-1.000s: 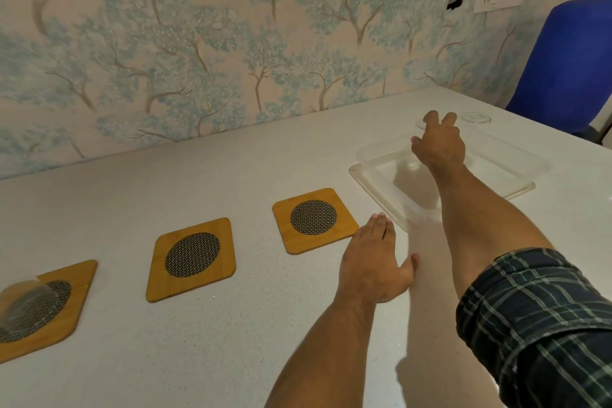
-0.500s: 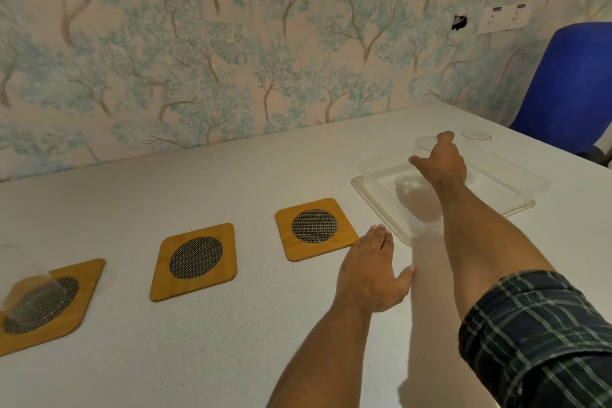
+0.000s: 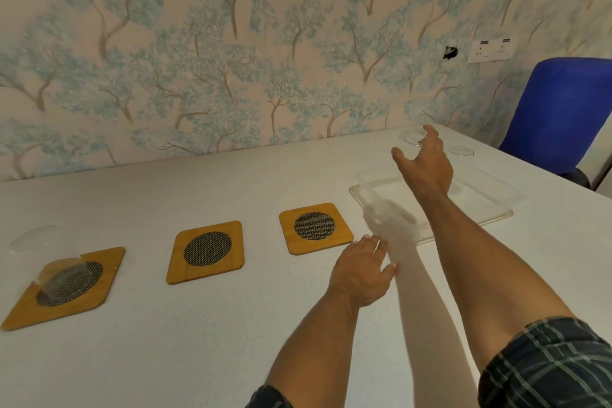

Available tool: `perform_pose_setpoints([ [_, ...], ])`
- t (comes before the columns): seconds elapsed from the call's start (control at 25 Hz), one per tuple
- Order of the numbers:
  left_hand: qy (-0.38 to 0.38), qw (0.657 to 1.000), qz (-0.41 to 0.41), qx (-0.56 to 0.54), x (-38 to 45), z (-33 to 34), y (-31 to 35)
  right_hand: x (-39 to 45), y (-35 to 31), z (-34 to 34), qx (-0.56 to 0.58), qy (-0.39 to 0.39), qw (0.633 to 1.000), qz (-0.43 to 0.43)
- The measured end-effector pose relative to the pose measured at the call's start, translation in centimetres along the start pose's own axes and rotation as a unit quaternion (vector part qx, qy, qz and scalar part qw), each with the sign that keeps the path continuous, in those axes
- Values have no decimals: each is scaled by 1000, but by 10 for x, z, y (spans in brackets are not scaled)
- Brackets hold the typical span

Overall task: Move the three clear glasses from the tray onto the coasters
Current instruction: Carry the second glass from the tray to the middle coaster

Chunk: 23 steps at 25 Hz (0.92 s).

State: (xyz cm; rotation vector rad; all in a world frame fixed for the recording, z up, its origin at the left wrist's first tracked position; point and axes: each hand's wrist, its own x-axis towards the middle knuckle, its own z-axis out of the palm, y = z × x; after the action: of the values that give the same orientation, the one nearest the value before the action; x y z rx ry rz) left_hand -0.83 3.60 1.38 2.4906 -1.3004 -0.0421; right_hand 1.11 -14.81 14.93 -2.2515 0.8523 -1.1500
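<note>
Three bamboo coasters with dark mesh centres lie in a row: the left coaster (image 3: 99, 288), the middle coaster (image 3: 205, 252) and the right coaster (image 3: 314, 228). One clear glass (image 3: 63, 272) stands on the left coaster. A clear tray (image 3: 496, 209) sits at the right, with two clear glasses in it. My right hand (image 3: 424, 162) reaches over the tray, thumb and fingers spread around the rim of the nearer glass (image 3: 410, 136). The other glass (image 3: 461, 151) stands to its right. My left hand (image 3: 361, 272) rests flat on the table beside the right coaster, holding nothing.
The white table (image 3: 198, 341) runs back to a wall with tree-pattern wallpaper. A blue chair (image 3: 559, 113) stands at the table's far right corner. A socket plate (image 3: 491, 50) is on the wall above it.
My right hand has stretched further over the tray and spread its thumb and fingers around the glass rim. My left hand has stayed flat on the table. The view has tilted upward.
</note>
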Motion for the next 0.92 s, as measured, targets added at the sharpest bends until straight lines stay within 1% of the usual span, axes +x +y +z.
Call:
perform_pose_setpoints([
  [0.08, 68, 997, -8, -35, -15, -9, -3, -19, -20, 6, 17, -12, 1000, -19],
  [0.16, 141, 989, -14, -43, -34, -18, -15, -39, -40, 17, 34, -37, 998, -39],
  [0.24, 174, 984, -24, -24, -57, -25, -35, -60, -63, 30, 54, -70, 994, -57],
  [0.44, 184, 978, -99, 20, -115, -47, -88, -116, -117, 68, 122, -151, 977, -83],
  [0.56, 174, 973, -146, 38, -153, -59, -122, -149, -145, 90, 164, -214, 959, -93],
  [0.68, 173, 964, -195, 61, -189, -74, -155, -175, -172, 109, 179, -261, 942, -110],
  [0.8, 158, 952, -248, 81, -221, -87, -179, -196, -194, 124, 205, -300, 925, -108],
  [0.92, 124, 941, -303, 88, -249, -91, -195, -215, -213, 137, 205, -335, 912, -118],
])
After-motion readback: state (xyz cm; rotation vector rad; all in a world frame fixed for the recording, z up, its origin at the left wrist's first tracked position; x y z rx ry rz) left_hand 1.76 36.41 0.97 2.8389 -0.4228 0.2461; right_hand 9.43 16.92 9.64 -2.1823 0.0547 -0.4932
